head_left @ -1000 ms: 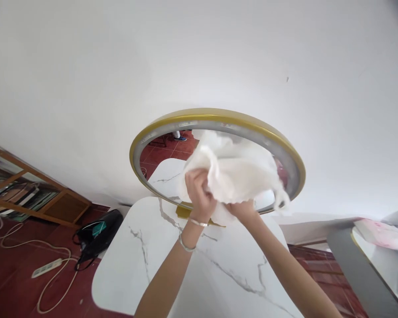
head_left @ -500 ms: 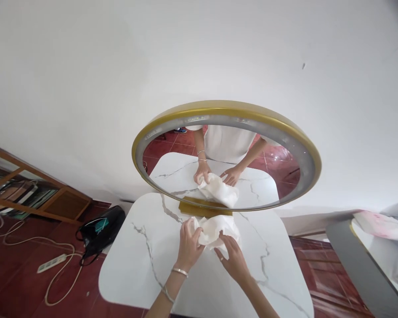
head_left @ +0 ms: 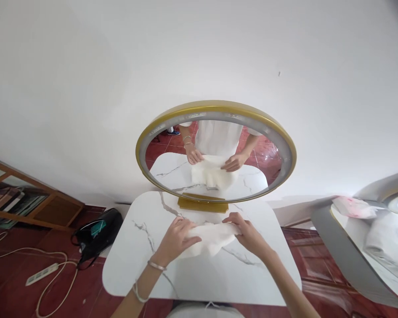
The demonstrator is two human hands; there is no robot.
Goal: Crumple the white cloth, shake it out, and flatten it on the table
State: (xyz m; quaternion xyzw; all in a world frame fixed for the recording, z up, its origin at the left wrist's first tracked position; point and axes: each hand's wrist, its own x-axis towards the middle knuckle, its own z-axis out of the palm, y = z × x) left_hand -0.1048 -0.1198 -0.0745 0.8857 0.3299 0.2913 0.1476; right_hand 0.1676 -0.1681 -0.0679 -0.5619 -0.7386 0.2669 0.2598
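Observation:
A thin, soft white cloth [head_left: 210, 238] is stretched between my two hands, above the white marbled table [head_left: 129, 265]. My left hand [head_left: 176, 240] pinches its left end, thumb toward the middle. At the opposite end, my right hand [head_left: 248, 234] grips the edge between bent fingers and thumb. The lower part of the cloth hangs loosely with creases. Just beyond stands an oval mirror [head_left: 215, 107] with a gold rim, on a gold base [head_left: 202, 204]. Both hands and the cloth show in its reflection.
On the right, a second table [head_left: 338, 247] bears a pink-and-white packet [head_left: 353, 206] and a white bundle [head_left: 388, 240]. A black bag [head_left: 101, 234], a power strip [head_left: 41, 274] with its cord and a wooden cabinet [head_left: 56, 212] are on the left. The wall is behind.
The cloth was bunched up between close hands. My hands have moved apart, and it is now spread out between them. The view has shifted a little to the right.

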